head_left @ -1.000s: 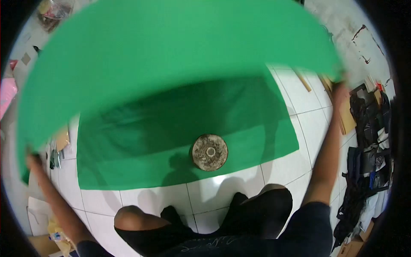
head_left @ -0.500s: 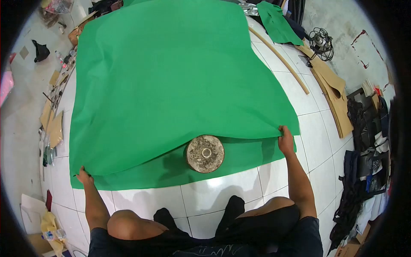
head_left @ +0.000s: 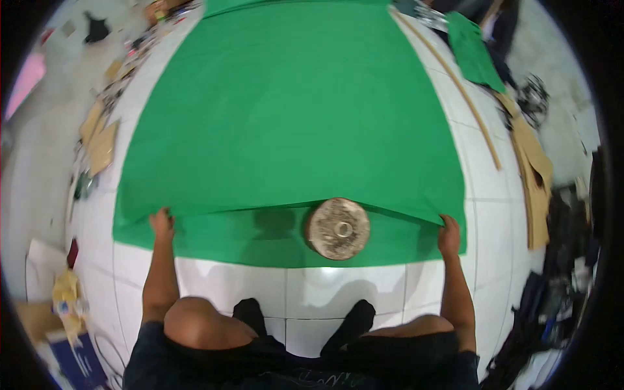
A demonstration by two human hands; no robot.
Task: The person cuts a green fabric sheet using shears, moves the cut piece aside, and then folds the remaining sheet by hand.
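Note:
A large green sheet of fabric [head_left: 292, 117] lies over the floor in two layers, its upper layer's near edge lifted off the lower layer [head_left: 214, 242]. My left hand [head_left: 162, 222] pinches that edge near the left side. Near the right side, my right hand [head_left: 448, 235] grips the same edge. Between the hands stands a round, mottled grey-brown block [head_left: 331, 227] with a pale ring [head_left: 343, 229] at the middle of its top. It rests on the lower layer, and the upper layer's edge touches its far side.
White floor tiles [head_left: 344, 292] show in front of my feet. A long tan strip [head_left: 455, 81] and folded brown cardboard [head_left: 530, 175] lie to the right. Cardboard pieces [head_left: 103, 146] and small clutter line the left wall. Dark clothing or bags [head_left: 526, 312] are heaped at lower right.
My left hand has moved forward and inward with the upper layer's edge, which now runs straighter and leaves more lower layer showing at left. My right hand keeps its grip. The view has shifted.

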